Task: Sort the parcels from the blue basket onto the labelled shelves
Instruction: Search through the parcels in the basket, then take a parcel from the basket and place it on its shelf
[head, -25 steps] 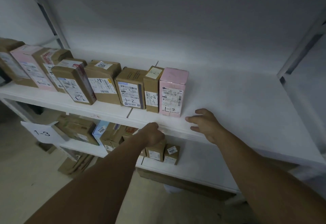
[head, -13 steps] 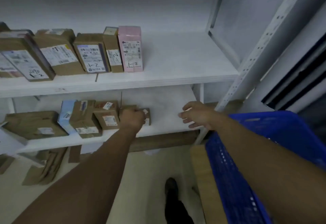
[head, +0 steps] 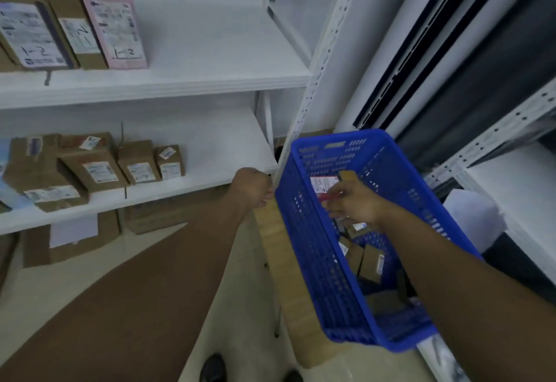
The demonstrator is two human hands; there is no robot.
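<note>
Parcel sorting: shelf labels and blue basket.
At 10 o'clock, brown box and pink box read "1-2"; at centre, left hand is clenched, empty; at 4 o'clock, right hand is at a red-and-white-labelled parcel inside the blue basket, grip unclear.

The left arm comes in from the lower left and is stretched forward, almost straight and bare. The left hand shows its back to the camera, and its fingers are curled into a tight fist. The right arm enters from the lower right and reaches forward and a little to the left. The right hand is turned palm down with the fingers bent downward. Blur hides whether they pinch anything.
</note>
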